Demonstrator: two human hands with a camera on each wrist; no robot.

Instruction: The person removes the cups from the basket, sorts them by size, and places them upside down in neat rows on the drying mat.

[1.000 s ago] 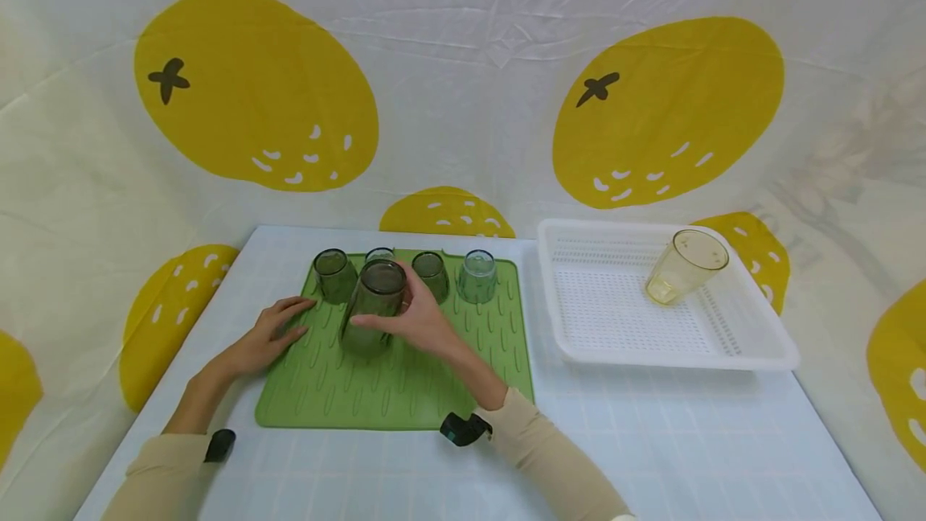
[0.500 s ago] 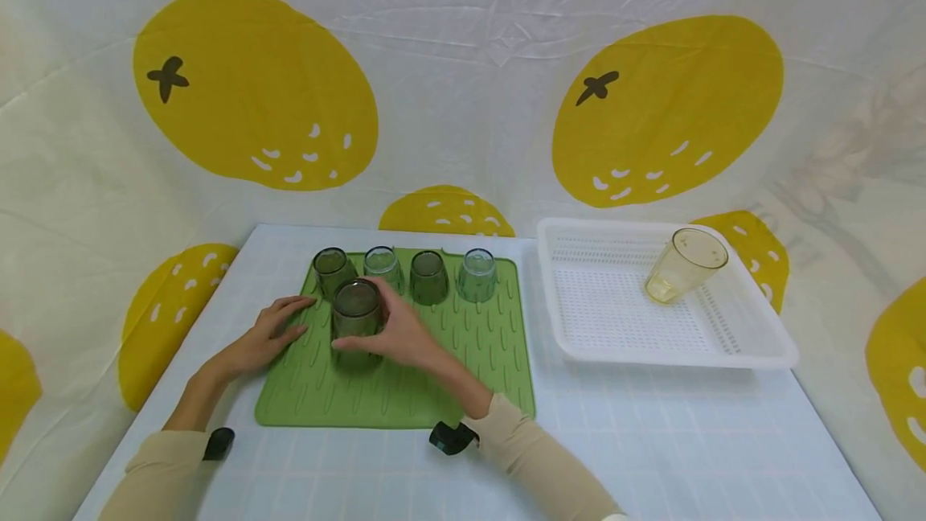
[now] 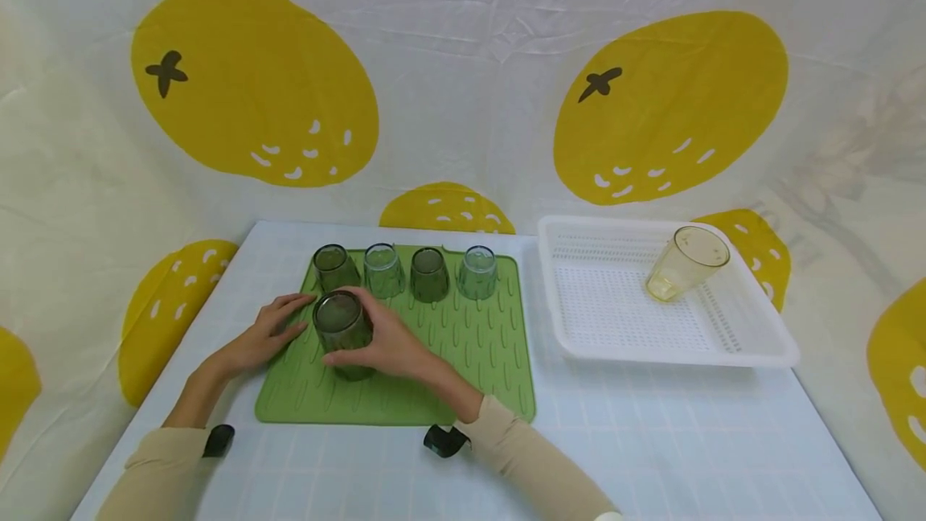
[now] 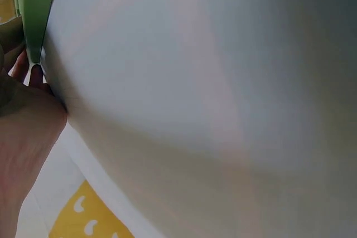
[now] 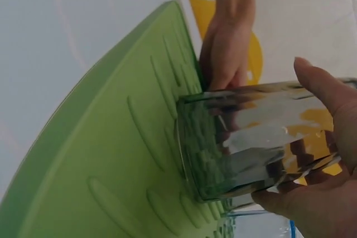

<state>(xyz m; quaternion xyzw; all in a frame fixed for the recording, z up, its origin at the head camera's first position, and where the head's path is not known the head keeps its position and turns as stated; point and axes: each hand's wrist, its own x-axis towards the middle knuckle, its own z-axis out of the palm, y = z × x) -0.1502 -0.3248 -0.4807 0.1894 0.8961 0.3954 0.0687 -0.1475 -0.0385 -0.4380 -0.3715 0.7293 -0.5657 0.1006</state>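
In the head view, my right hand [image 3: 391, 348] grips a dark grey-green drinking glass [image 3: 340, 336] from its right side, thumb in front and fingers behind. The glass stands nearly vertical over the left part of a green ridged drying mat [image 3: 463, 368]. From the right wrist view, the lower end of the clear-walled glass [image 5: 240, 143] is right at the mat's ridges [image 5: 122, 149]. My left hand [image 3: 269, 336] rests with extended fingers on the mat's left edge. Its fingers [image 4: 19, 65] show beside that edge in the left wrist view.
Along the mat's back edge stand several glasses, including a dark one [image 3: 335, 268], a second dark one [image 3: 430, 275] and a pale bluish one [image 3: 477, 273]. To the right is a white perforated basket [image 3: 673, 358] with a yellowish glass [image 3: 683, 264] tilted inside.
The right hand has carried the dark glass leftward, forward toward me and down over the mat, uncovering the back row. The left hand has stayed at the mat's edge.
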